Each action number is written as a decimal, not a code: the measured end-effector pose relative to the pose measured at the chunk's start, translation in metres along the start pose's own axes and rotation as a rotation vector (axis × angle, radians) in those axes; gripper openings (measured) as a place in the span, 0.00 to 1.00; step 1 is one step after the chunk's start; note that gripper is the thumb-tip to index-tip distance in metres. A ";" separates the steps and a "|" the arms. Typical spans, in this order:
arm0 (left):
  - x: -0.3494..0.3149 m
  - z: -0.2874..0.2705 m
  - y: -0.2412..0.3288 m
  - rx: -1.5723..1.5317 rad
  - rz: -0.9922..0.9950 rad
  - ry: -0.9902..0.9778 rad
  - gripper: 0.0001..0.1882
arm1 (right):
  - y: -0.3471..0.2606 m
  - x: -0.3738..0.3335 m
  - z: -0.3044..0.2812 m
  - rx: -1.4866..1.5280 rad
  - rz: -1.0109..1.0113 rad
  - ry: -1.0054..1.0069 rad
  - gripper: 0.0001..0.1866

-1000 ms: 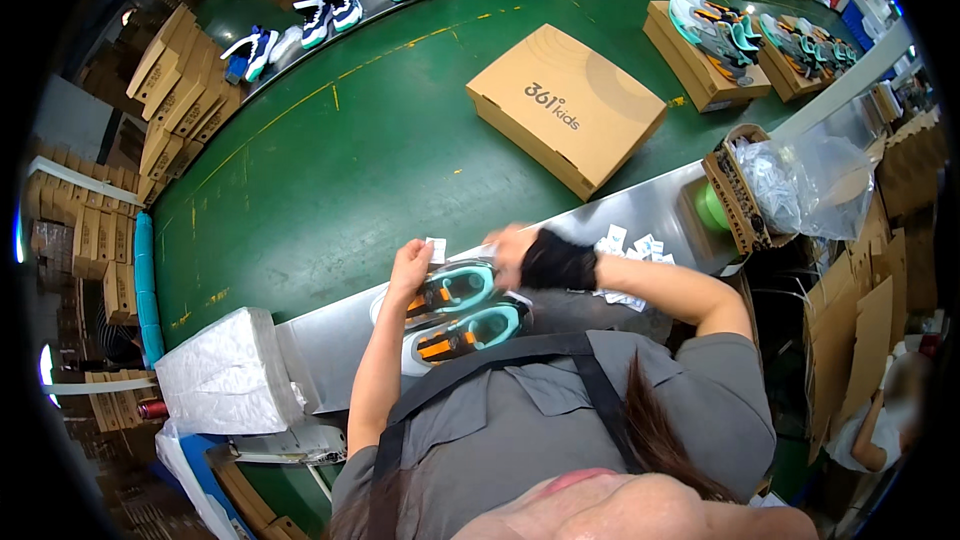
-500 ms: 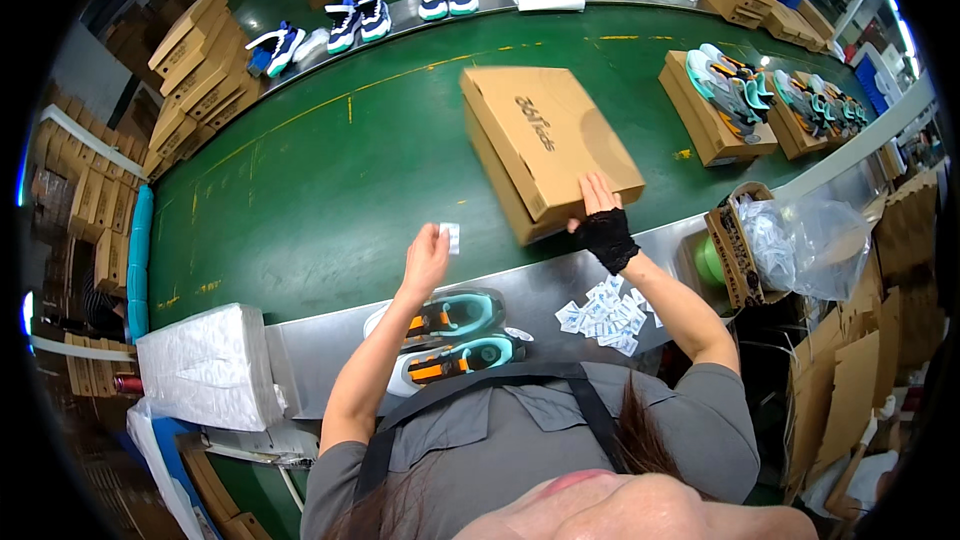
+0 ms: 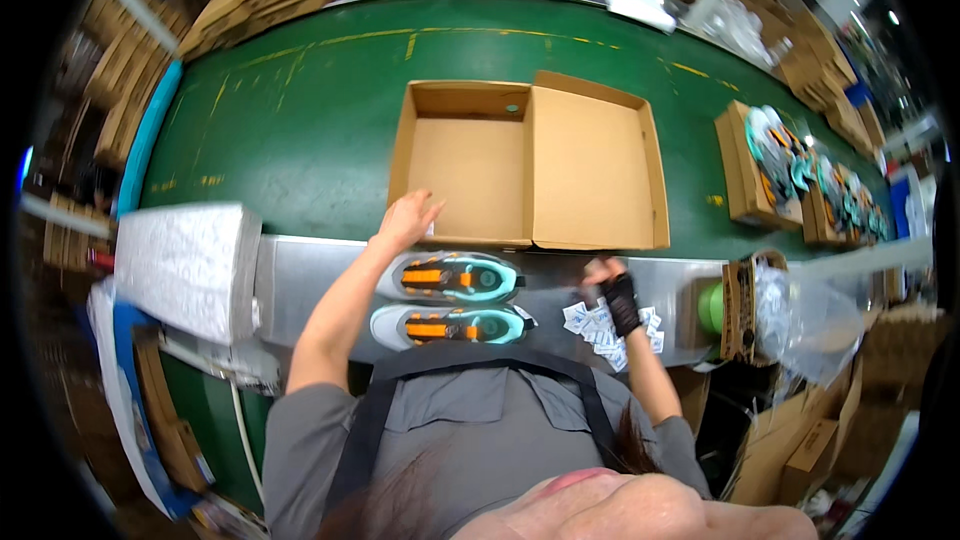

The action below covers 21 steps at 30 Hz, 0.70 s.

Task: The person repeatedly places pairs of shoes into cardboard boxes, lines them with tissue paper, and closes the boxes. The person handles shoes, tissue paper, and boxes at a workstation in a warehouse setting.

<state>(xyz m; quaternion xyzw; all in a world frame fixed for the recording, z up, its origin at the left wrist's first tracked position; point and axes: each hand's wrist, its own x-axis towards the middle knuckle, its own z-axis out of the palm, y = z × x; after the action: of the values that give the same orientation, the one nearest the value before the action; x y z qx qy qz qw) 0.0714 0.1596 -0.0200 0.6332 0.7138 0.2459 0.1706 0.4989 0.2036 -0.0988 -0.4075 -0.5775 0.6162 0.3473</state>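
Head view: the cardboard shoebox (image 3: 530,165) is now seen lying open on the green conveyor belt (image 3: 300,130), whereas 0.5 s ago it was shut, w/ the gloved hand on its lid. The lid is folded out flat to the right; the tray on the left is bare inside, plain brown card, w/ a small round hole in its far wall. The box's near edge is set right against the metal bench (image 3: 300,275).

The left hand (image 3: 405,220) has been moved from above the belt to the tray's near-left corner; fingers are spread and laid on the box rim, nothing gripped. The right hand (image 3: 615,290), in a black fingerless glove, has been drawn back from the lid to the bench, just by the scattered white packets (image 3: 600,325); fingers are curled, but whether anything is pinched can't be told.

A pair of sneakers (image 3: 450,300), grey/teal w/ orange accents, is lying side by side on the bench between the hands, just short of the box, toes to the right. A stack of white tissue paper (image 3: 185,265) is seen at bench left.
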 end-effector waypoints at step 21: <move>-0.244 -0.185 -0.277 0.479 -1.174 0.659 0.19 | 0.008 -0.048 0.151 -1.088 -0.466 0.042 0.13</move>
<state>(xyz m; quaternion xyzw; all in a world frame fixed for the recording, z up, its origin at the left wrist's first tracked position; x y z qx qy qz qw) -0.2243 -0.1276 -0.0416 0.0571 0.9856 0.1284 -0.0937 0.3839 0.0948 -0.1016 -0.4016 -0.8777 0.1310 0.2262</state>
